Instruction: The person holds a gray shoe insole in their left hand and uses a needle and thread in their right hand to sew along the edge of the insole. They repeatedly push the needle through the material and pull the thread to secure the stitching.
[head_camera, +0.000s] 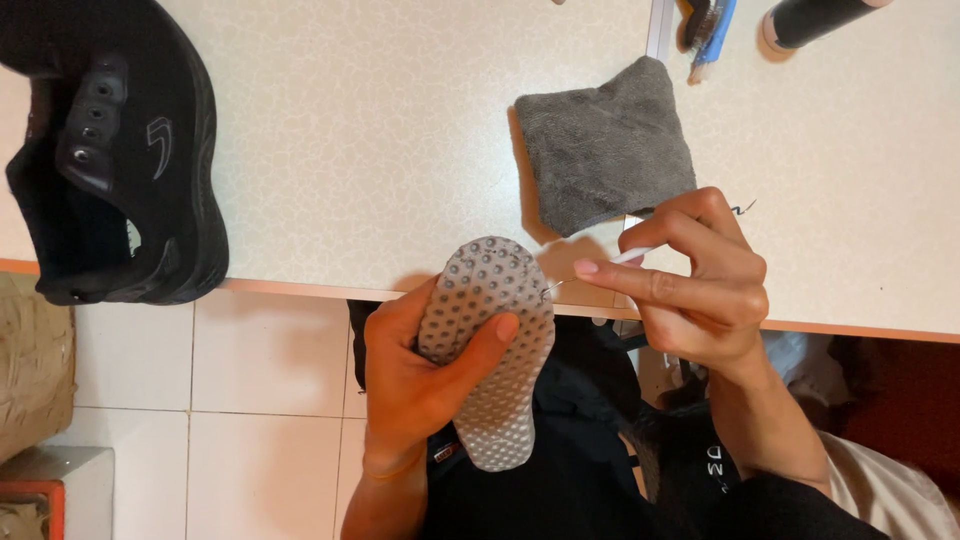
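The view shows no package, sign or screen that can be made out. The only label-like marks are a small curved grey emblem (160, 143) on the side of the black shoe (120, 150), which lies on the tabletop (380, 130) at the upper left, and a small white printed mark (716, 462) on the dark clothing at the lower right, below the person's right wrist. A tiny red tab (445, 452) also peeks out just beside the left wrist, too small to tell further.
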